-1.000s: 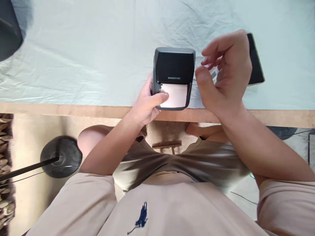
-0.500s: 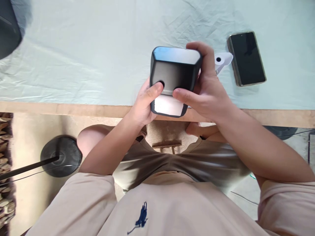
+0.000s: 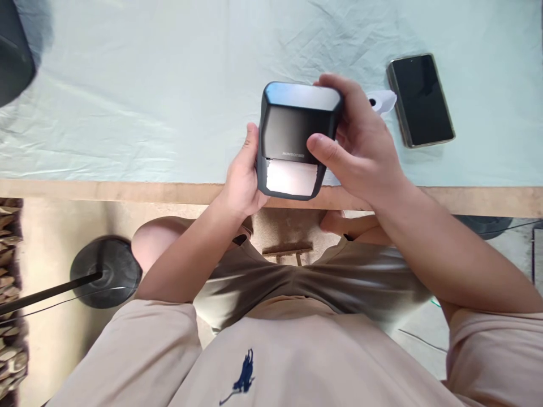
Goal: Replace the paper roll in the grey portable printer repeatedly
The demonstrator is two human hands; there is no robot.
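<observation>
Between both hands, above the front edge of the table, is a black label printer (image 3: 288, 130) with a shiny slanted top end. A strip of white label paper (image 3: 291, 178) shows at its near end. My left hand (image 3: 244, 175) grips the printer's left side, thumb pointing up along it and the other fingers hidden underneath. My right hand (image 3: 360, 141) wraps the right side, its thumb on the cover beside the printed lettering and its index finger round the far corner. Behind the right hand, a white paper roll (image 3: 383, 102) lies partly hidden on the cloth.
A smartphone (image 3: 421, 100) lies on the pale cloth (image 3: 148, 85) to the right, touching or close to the roll. A dark object (image 3: 14, 56) stands at the far left. The wooden table edge (image 3: 106, 190) runs across; a round black stand base (image 3: 106, 271) is on the floor.
My left thumb has come off the printer's cover and moved to its left side. My right thumb has slid slightly up and right on the cover. Both hands still hold the printer.
</observation>
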